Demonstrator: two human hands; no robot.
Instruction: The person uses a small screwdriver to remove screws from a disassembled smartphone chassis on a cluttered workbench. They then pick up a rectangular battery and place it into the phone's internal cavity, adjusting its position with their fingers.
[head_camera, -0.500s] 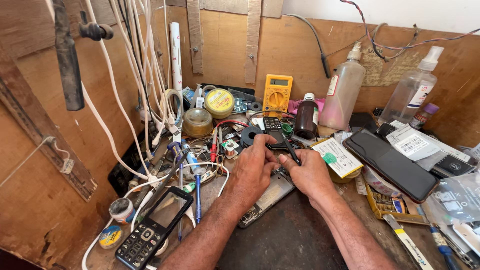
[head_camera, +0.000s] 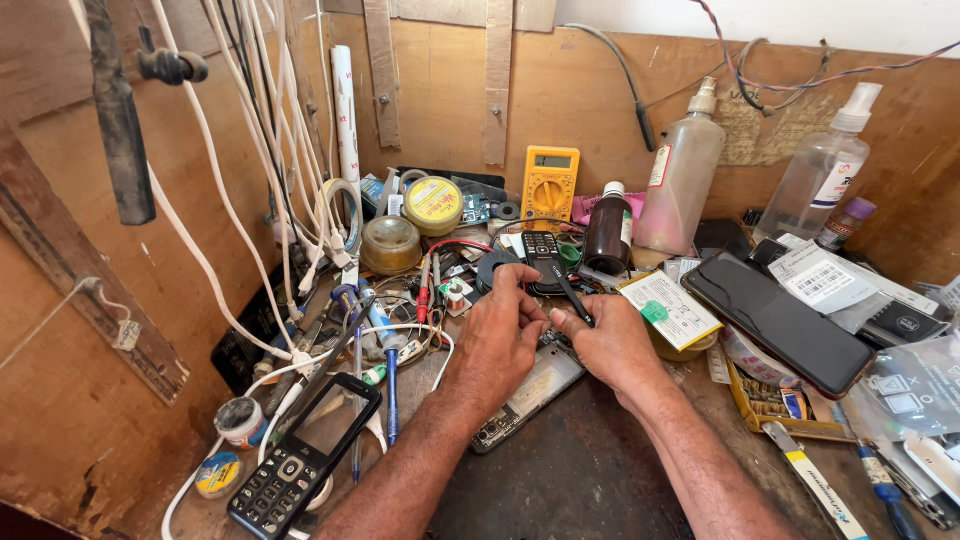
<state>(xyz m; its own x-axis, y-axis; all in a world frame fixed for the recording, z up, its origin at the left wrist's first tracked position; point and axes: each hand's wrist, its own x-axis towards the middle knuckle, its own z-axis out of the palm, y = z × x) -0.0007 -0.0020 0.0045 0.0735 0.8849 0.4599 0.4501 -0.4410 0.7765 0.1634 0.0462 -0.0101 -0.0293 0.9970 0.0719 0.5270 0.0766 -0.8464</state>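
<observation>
My left hand (head_camera: 503, 335) and my right hand (head_camera: 607, 343) meet at the middle of a cluttered wooden workbench. My right hand grips a slim black tool (head_camera: 571, 295), probably tweezers or a small brush, its tip pointing up and away. My left hand's fingers curl beside it, touching something small that they hide. Under both hands lies an opened phone body (head_camera: 525, 392), flat on a dark mat (head_camera: 580, 470). A small black keypad phone (head_camera: 540, 250) lies just beyond my fingertips.
A black keypad phone (head_camera: 305, 455) lies at the near left. A yellow multimeter (head_camera: 549, 186), a brown bottle (head_camera: 607, 232) and two spray bottles (head_camera: 684, 172) stand at the back. A large smartphone (head_camera: 778, 320) rests at the right. White cables (head_camera: 270, 190) hang at the left.
Both hands stay at the same spot over the opened phone; the fingers have shifted only slightly.
</observation>
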